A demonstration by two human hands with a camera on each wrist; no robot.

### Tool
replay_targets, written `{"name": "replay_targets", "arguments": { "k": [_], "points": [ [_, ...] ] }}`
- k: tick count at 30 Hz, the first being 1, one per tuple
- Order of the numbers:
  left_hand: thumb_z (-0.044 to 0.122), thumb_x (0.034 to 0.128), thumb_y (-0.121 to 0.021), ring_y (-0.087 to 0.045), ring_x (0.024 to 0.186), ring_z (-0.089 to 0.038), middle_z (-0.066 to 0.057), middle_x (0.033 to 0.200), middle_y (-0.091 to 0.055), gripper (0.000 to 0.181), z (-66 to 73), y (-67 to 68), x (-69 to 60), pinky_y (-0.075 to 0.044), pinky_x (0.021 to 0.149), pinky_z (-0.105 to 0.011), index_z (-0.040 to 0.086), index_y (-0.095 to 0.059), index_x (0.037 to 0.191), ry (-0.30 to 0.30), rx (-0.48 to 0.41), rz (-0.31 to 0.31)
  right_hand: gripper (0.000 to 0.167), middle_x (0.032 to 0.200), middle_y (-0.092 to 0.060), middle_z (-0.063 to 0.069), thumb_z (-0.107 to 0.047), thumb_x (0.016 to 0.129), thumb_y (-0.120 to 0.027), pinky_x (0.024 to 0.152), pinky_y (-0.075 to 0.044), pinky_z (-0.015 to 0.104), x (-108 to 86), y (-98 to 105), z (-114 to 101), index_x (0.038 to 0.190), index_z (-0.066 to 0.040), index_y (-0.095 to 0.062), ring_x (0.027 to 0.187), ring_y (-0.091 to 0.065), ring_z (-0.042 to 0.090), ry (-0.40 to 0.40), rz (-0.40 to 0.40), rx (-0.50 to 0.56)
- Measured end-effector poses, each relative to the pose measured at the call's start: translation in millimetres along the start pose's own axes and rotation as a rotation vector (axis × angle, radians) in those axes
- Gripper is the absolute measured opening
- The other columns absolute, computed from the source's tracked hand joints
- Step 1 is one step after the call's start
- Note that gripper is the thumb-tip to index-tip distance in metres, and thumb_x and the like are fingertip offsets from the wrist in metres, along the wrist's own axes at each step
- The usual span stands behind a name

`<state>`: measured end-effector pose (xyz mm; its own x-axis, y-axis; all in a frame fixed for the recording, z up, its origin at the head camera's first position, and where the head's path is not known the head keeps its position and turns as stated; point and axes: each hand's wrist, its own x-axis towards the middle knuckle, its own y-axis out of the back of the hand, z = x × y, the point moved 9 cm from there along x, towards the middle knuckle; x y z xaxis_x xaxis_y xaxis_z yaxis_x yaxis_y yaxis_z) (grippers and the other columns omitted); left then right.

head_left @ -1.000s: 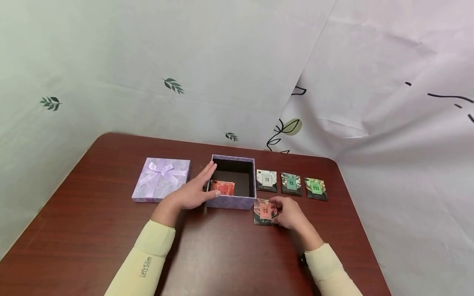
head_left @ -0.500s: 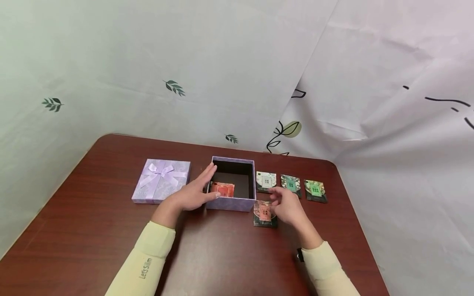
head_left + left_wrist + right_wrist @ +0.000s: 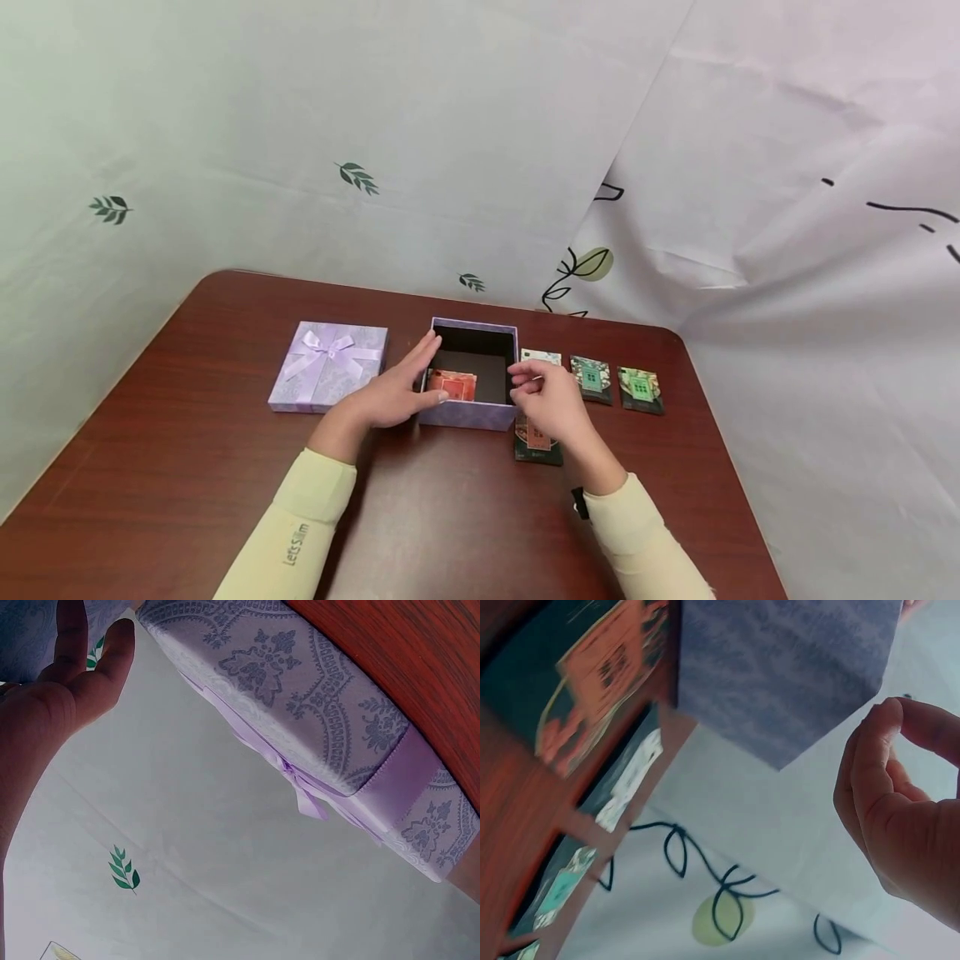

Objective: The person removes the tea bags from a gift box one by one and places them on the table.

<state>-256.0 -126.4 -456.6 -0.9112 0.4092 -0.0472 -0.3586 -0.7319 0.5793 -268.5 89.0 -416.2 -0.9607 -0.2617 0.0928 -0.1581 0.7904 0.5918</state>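
Fingers are held nearly straight by the left hand (image 3: pixel 390 392), the thumb spread wide from them; the left wall of the open box (image 3: pixel 471 414) is touched by the fingers, and its near left corner is overlapped by the thumb. Above the box's right rim the right hand (image 3: pixel 553 406) is held with fingers loosely bent; forefinger and thumb tips are seen slightly apart in the head view, though overlapped in the right wrist view. Whether the rim is touched there cannot be told. The box is set near the middle of the table (image 3: pixel 450 525); it is covered outside in mottled purple, edged in lilac and lined in near-black, with a dark grey-brown floor. Inside, against its near left corner, a red packet (image 3: pixel 455 386) is laid, its lower edge hidden by the front wall. Under the right hand, an orange-labelled packet (image 3: pixel 540 452) with a dark lower band is partly covered, as is a white packet (image 3: pixel 542 357) just beside the box. Farther right, a teal-labelled packet (image 3: pixel 591 379) and a green-labelled packet (image 3: pixel 641 389) are lined up. To the left, a lilac patterned lid (image 3: pixel 358 379) is crossed by satin ribbon tied in a bow.
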Motion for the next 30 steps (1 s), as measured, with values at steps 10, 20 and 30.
{"name": "replay_targets", "arguments": {
  "k": [10,20,30],
  "points": [
    [0.035,0.0958,-0.068,-0.011,0.149,-0.032,-0.006,0.167,0.001,0.091,-1.1,-1.7,0.5,-0.02,0.114,-0.056,0.013,-0.01,0.162,-0.005,-0.012,0.002,0.025,0.092,-0.069,0.002,0.003,0.083,-0.077,0.071,-0.056,0.031,7.6,-23.9,-10.1,0.106,-0.005,-0.072,0.079,-0.066,0.014,-0.005,-0.097,-0.026],
    [0.032,0.0961,-0.068,-0.012,0.149,-0.031,-0.004,0.167,0.002,0.09,0.8,1.1,0.6,-0.021,0.114,-0.056,0.013,-0.009,0.162,0.005,-0.005,0.005,0.026,0.097,-0.069,0.009,-0.004,0.087,-0.075,0.077,-0.055,0.036,23.8,-49.9,-18.3,0.112,0.001,-0.07,0.085,-0.065,0.018,-0.028,-0.249,-0.185],
    [0.031,0.0964,-0.067,-0.011,0.149,-0.031,-0.007,0.167,0.002,0.089,1.3,0.1,-0.3,-0.021,0.113,-0.056,0.011,-0.01,0.162,0.001,-0.007,0.0,0.034,0.095,-0.069,0.01,-0.007,0.085,-0.078,0.07,-0.053,0.035,41.2,-77.0,-13.3,0.116,0.005,-0.069,0.08,-0.061,0.02,-0.088,-0.386,-0.29]
  ]
}}
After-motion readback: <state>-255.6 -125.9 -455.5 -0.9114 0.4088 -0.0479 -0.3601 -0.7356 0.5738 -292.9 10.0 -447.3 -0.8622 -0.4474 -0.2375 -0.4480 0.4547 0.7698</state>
